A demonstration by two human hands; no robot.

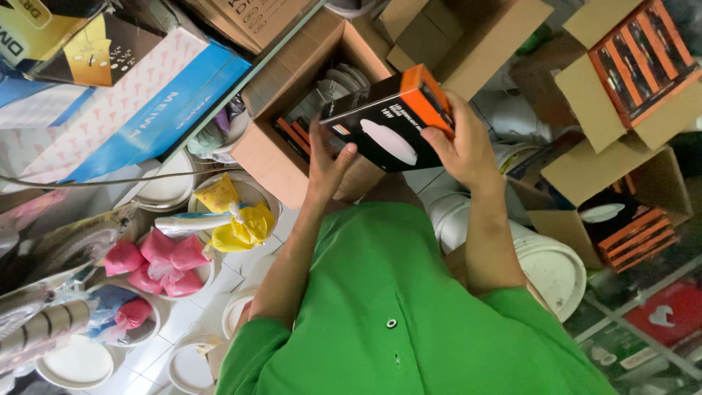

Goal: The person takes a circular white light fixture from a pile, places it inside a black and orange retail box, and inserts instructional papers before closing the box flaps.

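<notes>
Both the left hand [325, 164] and the right hand [464, 146] are clamping fingers on the black-and-orange lamp box [391, 121] above the open cardboard carton [292, 117], where a loosening grip could be dropping it.

Light: soft, even daylight, fairly bright
Shadows: faint, dark inside the open cardboard box [314, 110]
Glare: mild on white tubs [552, 267]
Focus: centre sharp, edges stretched, slightly soft

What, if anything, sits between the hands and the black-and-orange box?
Nothing visible. The left hand grips the near edge of the black-and-orange box and the right hand clasps its orange end, both in direct contact. The box is held up above the open cardboard carton.
</notes>
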